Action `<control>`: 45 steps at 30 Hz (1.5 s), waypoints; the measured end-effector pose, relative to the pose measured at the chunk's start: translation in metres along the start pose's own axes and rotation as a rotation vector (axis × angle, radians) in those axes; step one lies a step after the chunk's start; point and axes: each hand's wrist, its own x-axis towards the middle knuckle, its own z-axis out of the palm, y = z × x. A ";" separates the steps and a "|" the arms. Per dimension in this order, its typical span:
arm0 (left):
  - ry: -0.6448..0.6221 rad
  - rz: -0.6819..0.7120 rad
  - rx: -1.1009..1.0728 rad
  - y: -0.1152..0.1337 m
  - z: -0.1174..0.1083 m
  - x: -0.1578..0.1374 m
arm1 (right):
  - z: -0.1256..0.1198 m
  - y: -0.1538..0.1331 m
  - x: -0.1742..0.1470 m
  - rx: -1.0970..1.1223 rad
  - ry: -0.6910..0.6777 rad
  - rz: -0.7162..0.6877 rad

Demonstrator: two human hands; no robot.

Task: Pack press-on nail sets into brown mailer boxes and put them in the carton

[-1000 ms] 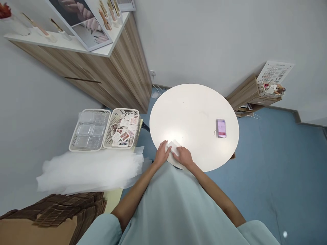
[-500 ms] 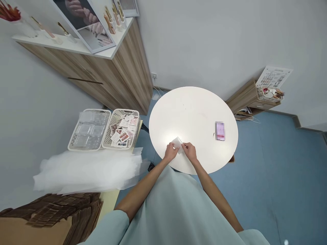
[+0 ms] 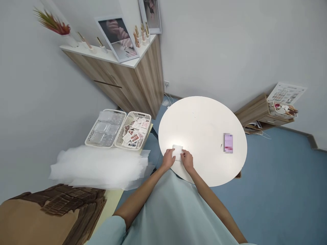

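Near the front edge of the round white table (image 3: 201, 115), a small square white packet (image 3: 177, 151) is held between my two hands. It looks wrapped in thin white material; its contents are hidden. My left hand (image 3: 169, 159) grips the packet's left side, thumb and fingers bent around the edge. On the opposite side, my right hand (image 3: 187, 160) pinches the right edge with its fingertips. The packet lies nearly square to the table's front.
A pixelated pink item (image 3: 228, 143) lies at the table's right. Left of the table stand a basket of printed cards (image 3: 150, 117), a basket of clear plastic boxes (image 3: 88, 143), a stack of white foam sheets (image 3: 99, 168) and flattened brown cardboard (image 3: 30, 217). A wooden cabinet (image 3: 149, 78) stands behind.
The packet has turned from a tilted, diamond-like angle to nearly straight, lying flatter between my hands. Both hands keep hold of it. The camera view has shifted up and left.
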 end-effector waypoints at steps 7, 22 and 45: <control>0.082 0.024 -0.024 -0.028 -0.032 -0.013 | 0.024 -0.030 0.005 0.023 -0.059 -0.064; 0.183 -0.073 -0.196 0.008 -0.053 -0.082 | -0.018 -0.029 -0.048 0.261 -0.219 -0.173; 0.807 -0.513 0.182 -0.162 -0.209 -0.354 | 0.060 -0.149 -0.162 0.018 -0.615 -0.626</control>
